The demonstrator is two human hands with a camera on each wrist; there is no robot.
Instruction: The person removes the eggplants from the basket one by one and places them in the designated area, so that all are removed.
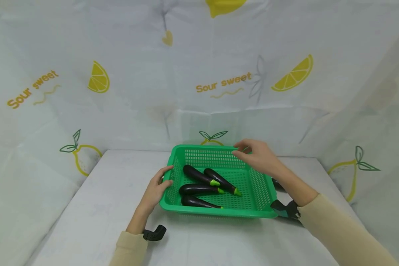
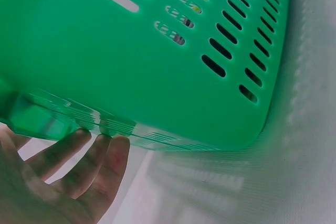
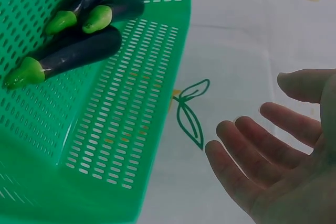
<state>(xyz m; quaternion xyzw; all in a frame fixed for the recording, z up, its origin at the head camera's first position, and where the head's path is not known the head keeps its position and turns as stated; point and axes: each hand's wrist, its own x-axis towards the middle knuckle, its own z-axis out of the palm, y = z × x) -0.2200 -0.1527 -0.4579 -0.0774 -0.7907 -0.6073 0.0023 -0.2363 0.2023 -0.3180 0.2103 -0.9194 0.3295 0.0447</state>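
Centre of the head view: the green basket (image 1: 257, 186) is sitting on the table (image 1: 96, 207), already holding four aubergines (image 1: 199, 189); the left hand (image 1: 157, 188) is resting flat-fingered against its left rim. The right hand (image 1: 257, 155) is hovering released over the far right corner, grasping nothing; judging by this, the loading looks done and shifting the basket remains.

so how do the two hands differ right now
The left hand touches the near-left side of the green basket, fingertips under its rim; the right hand hovers open above the far-right corner, touching nothing. The left sits low by the table; the right is raised. Both are bare, with relaxed fingers and cream sleeves.
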